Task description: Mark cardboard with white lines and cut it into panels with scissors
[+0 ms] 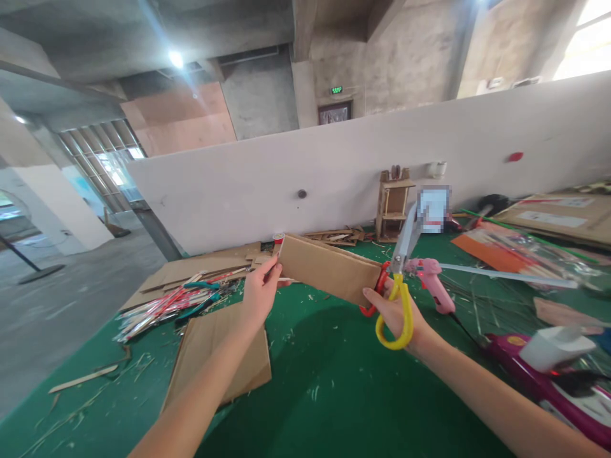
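Note:
A folded or doubled piece of brown cardboard point(329, 266) is held up above the green table, spanning between both hands. My left hand point(261, 286) pinches its left edge between thumb and fingers. At the other end, my right hand point(389, 310) has its thumb pressed on the lower right corner of the cardboard. The same hand carries scissors point(405, 305), blades pointing up and a yellow handle loop hanging by the wrist. A red loop shows beside the cardboard's right edge, partly hidden behind the fingers. Below the left forearm lies another cardboard sheet point(238, 362).
A pink glue gun point(434, 283) lies just right of my right hand. Farther right is a purple device point(529, 366) with a white block on it. Bundled sticks and pliers point(198, 308) lie left. A small cardboard shelf point(394, 207) stands by the white partition point(229, 184).

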